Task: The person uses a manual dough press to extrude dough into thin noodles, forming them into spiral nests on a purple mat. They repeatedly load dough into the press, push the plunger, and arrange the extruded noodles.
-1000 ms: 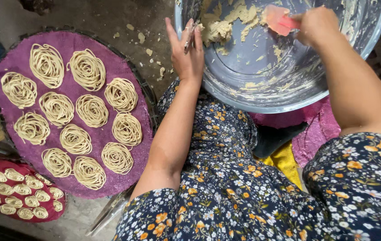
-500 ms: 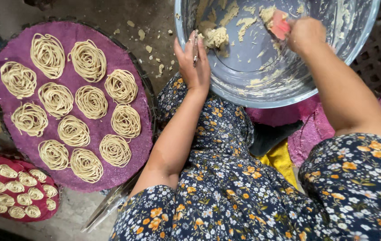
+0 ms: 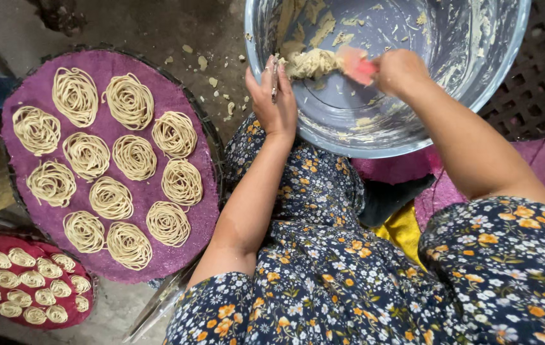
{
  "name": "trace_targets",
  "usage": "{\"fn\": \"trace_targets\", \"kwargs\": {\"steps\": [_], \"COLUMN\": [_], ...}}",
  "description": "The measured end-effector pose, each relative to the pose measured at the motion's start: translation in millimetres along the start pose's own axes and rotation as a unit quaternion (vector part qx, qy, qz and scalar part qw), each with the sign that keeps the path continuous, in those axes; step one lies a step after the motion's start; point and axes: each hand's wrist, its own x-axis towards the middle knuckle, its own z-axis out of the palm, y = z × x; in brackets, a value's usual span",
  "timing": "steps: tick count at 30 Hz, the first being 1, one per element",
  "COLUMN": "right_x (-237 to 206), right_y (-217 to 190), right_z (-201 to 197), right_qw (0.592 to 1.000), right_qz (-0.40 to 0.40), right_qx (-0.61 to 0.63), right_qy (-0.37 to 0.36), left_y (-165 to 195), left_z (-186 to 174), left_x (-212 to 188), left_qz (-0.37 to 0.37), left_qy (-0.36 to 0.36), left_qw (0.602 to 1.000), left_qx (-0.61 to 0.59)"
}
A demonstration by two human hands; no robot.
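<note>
A pink scraper is clasped in the right hand, pressed against a dough lump inside the metal bowl. The rim is steadied by the open left hand (fingers extended).

Home floor kitchen — noodle coils on tray, steel basin.

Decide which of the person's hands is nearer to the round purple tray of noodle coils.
Left. The left hand rests on the metal bowl's near rim, just right of the purple tray; the right hand works inside the bowl, farther away.
</note>
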Motion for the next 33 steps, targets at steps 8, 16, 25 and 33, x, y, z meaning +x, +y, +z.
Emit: {"fn": "trace_targets", "kwargs": {"steps": [8, 16, 25, 33], "right_x": [10, 30, 42, 52], "right_y": [2, 0, -63, -44], "right_z": [23, 22, -1, 18], "right_qw": [0.997, 0.949, 0.969, 0.934], "right_qz": [-0.068, 0.141, -0.168, 0.034], "right_qx": [0.031, 0.281, 0.154, 0.345], "right_qy": [-0.026, 0.005, 0.097, 0.081], "left_y": [2, 4, 7, 4], "left_z": [0, 2, 1, 2], "left_x": [1, 1, 5, 4], "left_qz": [0.025, 0.012, 0.017, 0.029], "left_qy": [0.025, 0.030, 0.025, 0.037], "left_qw": [0.999, 0.999, 0.999, 0.999], "left_qx": [-0.026, 0.000, 0.012, 0.004]}}
